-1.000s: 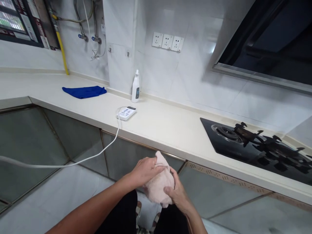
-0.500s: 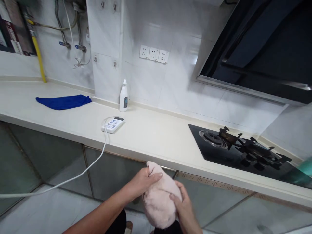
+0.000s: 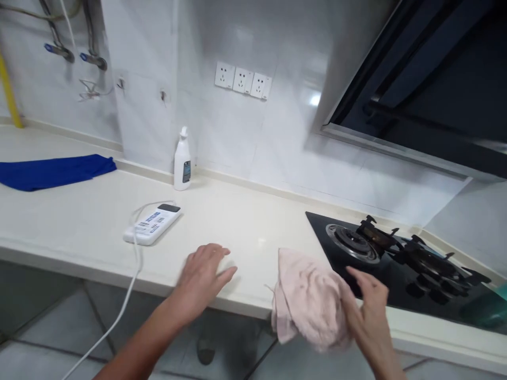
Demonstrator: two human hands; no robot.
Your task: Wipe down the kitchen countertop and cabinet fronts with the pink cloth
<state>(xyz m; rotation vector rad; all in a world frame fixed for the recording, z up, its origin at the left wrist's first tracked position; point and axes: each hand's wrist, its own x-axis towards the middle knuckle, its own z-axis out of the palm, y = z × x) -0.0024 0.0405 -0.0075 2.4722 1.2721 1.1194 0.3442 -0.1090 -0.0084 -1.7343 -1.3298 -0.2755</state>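
A crumpled pale pink cloth lies at the counter's front edge, its lower part overhanging it. My right hand is at the cloth's right side, its thumb against or just beside the fabric. Its thumb and forefinger are apart, with no cloth visible between them. My left hand is held over the counter edge, left of the cloth; its fingers are spread and hold nothing. A white power bank with a dark end and a white cable rests left of that hand.
A white spray bottle stands by the wall. The blue cloth lies at the left of the counter. To the right is a black gas cooktop with pan supports, under a dark range hood. Sockets are on the wall.
The pink cloth has gone from both hands below the counter up to its front edge. My left hand has let go and moved left; my right hand's fingers have opened. The view has shifted right.
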